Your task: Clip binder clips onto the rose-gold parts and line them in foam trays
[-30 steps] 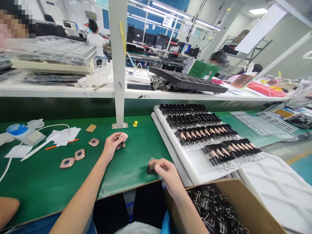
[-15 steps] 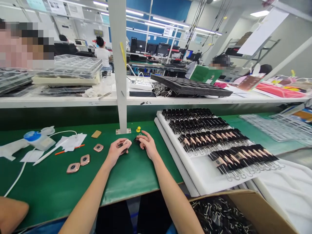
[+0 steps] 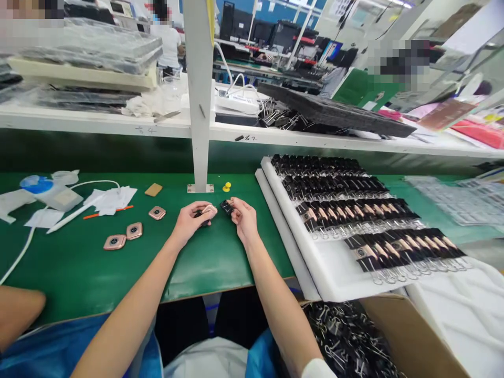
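My left hand (image 3: 189,221) is closed around a rose-gold smartwatch case (image 3: 210,210), gripping it between thumb and fingers. Something black, perhaps a clip, shows under the case, partly hidden by the fingers. A black binder clip (image 3: 226,207) is pinched in my right hand (image 3: 245,219), its body pointing left toward the watch case with a small gap between them. To the left on the green mat (image 3: 212,262) lie three more rose-gold watch cases (image 3: 157,212), apart from my hands.
At right, a white foam tray (image 3: 326,273) bears rows of clipped watch cases. Below it stands a cardboard box (image 3: 409,331) of loose binder clips. A yellow knob (image 3: 227,187) sits by the white post (image 3: 200,105). A dispenser bottle (image 3: 59,197) and another person's arm (image 3: 19,312) are at left.
The view has tilted down. My right hand has turned, and the binder clip now sticks out clear of its fingertips. My left hand keeps hold of the watch case.
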`<state>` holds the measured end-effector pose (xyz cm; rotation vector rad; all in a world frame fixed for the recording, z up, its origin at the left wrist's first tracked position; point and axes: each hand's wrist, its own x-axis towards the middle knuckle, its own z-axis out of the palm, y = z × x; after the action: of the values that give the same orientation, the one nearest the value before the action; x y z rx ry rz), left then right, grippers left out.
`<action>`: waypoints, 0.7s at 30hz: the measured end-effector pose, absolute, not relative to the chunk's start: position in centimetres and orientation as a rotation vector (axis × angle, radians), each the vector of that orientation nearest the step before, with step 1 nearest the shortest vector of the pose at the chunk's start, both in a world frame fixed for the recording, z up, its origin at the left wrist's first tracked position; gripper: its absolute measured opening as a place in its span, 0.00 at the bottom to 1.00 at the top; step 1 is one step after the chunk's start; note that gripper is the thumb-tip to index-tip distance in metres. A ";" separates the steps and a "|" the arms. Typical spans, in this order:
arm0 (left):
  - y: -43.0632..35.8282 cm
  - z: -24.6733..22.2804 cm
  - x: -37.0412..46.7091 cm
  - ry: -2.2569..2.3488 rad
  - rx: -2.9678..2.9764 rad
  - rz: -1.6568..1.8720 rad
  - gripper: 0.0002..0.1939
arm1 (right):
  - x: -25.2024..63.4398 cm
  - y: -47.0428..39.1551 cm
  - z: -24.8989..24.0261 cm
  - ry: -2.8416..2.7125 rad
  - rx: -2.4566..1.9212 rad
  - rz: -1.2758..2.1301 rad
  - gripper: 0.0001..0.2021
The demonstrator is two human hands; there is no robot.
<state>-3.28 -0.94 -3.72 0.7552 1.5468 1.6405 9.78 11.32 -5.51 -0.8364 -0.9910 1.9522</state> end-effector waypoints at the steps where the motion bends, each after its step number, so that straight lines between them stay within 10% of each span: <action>1: -0.9 -3.7 -3.2 1.553 0.764 1.642 0.25 | 9.7 11.3 -5.5 -0.977 -0.849 1.956 0.19; 21: -0.8 -4.6 -2.9 1.465 0.825 1.561 0.28 | 9.1 10.2 -5.5 -0.988 -0.863 1.955 0.18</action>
<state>-2.94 -0.84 -4.56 0.8247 1.4645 1.5615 9.07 10.18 -5.49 -0.8630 -0.9876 1.9553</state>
